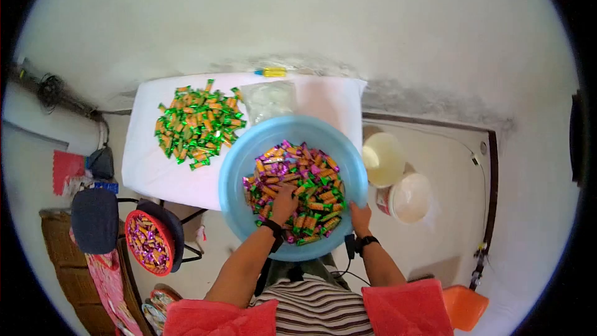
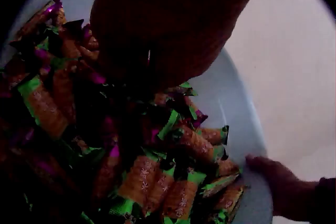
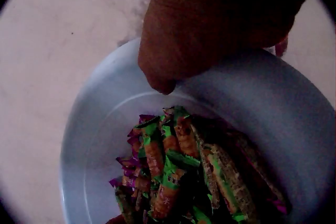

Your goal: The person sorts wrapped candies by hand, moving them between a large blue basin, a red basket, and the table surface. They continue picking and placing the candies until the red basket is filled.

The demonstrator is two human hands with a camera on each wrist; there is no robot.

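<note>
A large blue basin (image 1: 233,211) holds a heap of small wrapped pieces (image 1: 320,196), some with green ends and some with purple. The left hand (image 1: 285,204) reaches down into the heap, its fingertips among the wrappers; in the left wrist view this hand (image 2: 168,29) is dark and its fingertips are hidden. At the basin's right side the right hand (image 1: 360,219) grips the rim, with the thumb on the inner side in the right wrist view, where the hand (image 3: 210,29) hangs over the basin wall (image 3: 86,129).
Green-wrapped pieces (image 1: 199,126) lie piled on the white table (image 1: 143,174), beside a clear plastic bag (image 1: 270,101) and a yellow bottle (image 1: 273,71). A red basin (image 1: 169,236) of purple-wrapped pieces stands at lower left. Two pale buckets (image 1: 384,158) stand at right.
</note>
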